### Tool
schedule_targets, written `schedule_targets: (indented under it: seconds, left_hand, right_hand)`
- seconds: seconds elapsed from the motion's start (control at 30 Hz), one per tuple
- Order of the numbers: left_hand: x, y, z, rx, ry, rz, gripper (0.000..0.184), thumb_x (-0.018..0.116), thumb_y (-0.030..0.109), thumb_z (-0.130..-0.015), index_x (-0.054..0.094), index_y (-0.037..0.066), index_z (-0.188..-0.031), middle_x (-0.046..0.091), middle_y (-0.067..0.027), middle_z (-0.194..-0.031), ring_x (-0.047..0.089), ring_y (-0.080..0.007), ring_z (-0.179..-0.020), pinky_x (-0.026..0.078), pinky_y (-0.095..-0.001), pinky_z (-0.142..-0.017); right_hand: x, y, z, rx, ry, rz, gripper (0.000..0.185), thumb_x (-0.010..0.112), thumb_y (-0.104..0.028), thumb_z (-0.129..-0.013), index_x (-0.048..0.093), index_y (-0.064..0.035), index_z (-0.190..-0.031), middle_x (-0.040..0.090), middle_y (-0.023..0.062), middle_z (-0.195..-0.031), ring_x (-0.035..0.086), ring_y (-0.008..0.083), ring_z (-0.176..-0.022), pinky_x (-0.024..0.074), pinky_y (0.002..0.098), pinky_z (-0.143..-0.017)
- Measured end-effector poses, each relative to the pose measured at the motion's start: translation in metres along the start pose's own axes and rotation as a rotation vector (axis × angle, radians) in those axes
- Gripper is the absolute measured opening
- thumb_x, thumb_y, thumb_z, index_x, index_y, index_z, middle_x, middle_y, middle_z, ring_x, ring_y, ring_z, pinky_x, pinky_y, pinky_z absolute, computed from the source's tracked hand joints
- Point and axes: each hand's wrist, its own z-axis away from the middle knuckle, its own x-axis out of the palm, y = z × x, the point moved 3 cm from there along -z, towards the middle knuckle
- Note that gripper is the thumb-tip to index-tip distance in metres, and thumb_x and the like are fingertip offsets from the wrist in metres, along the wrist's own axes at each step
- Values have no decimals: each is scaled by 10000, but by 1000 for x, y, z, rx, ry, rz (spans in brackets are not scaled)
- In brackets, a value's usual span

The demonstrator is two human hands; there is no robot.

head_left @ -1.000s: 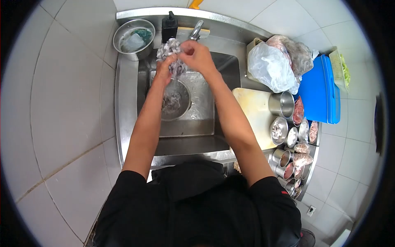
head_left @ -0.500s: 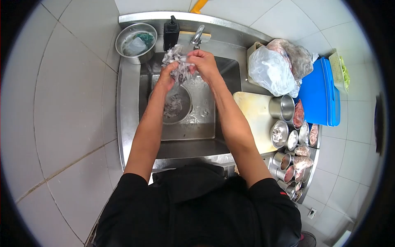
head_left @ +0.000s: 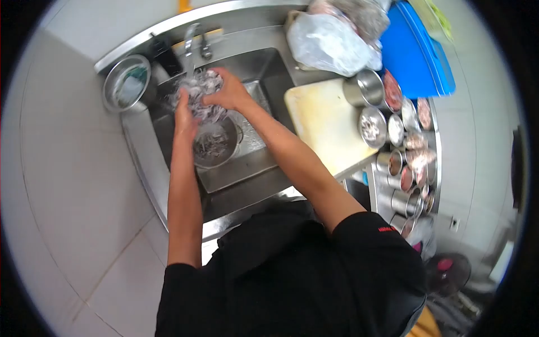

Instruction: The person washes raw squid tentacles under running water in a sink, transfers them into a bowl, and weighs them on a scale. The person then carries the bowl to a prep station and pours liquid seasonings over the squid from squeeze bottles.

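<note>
A dripping clump of greyish-white squid tentacles (head_left: 208, 109) is held between my two hands under the tap (head_left: 191, 35), in its running water. My left hand (head_left: 185, 117) cups the clump from the left side. On the right, my right hand (head_left: 230, 93) wraps round it with curled fingers. Below them a round metal bowl (head_left: 240, 136) stands in the sink (head_left: 247, 175), with water and more tentacles (head_left: 210, 145) in it. Some strands hang from the clump towards the bowl.
Left of the sink stand a metal pot (head_left: 110, 92) and a black pump bottle (head_left: 164, 55). To the right lie a white cutting board (head_left: 314, 121), a white plastic bag (head_left: 325, 48), a blue bin (head_left: 412, 56) and several metal containers (head_left: 370, 90) of food.
My head view has turned, so the sink appears tilted. Both hands have brought the squid tentacles into the tap's stream. My right hand has gone from picking with its fingertips to cupping the clump.
</note>
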Motion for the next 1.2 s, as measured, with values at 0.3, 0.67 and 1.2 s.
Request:
schedule_targets:
  seconds: [0.3,0.67,1.2]
  left_hand:
    - [181,-13,47,-50,-404,-247,578,412,492,-951,426,56,-1330,512,-103,-1299,539,-226,-1141,484,-439,-872]
    - [378,-60,3,-21,-626,-348,343,604,250,-905,519,9,-1134,598,-95,-991,578,-150,-738,532,-320,-684]
    - [-56,-183,8,-347,457,-526,309,596,199,-852,550,51,-1119,612,-68,-910,565,-148,-707,474,-284,-550]
  right_hand:
    - [-203,29,63,119,94,-405,697,773,-121,-561,506,-2,-1193,628,67,-959,587,168,-875,466,301,-843]
    - [-350,95,121,73,378,-458,727,804,-141,-605,481,4,-1239,606,121,-1066,586,203,-928,508,343,-795]
    - [-412,262,72,395,433,508,908,787,-393,-527,478,-41,-1306,580,195,-1210,560,312,-1124,428,384,-969]
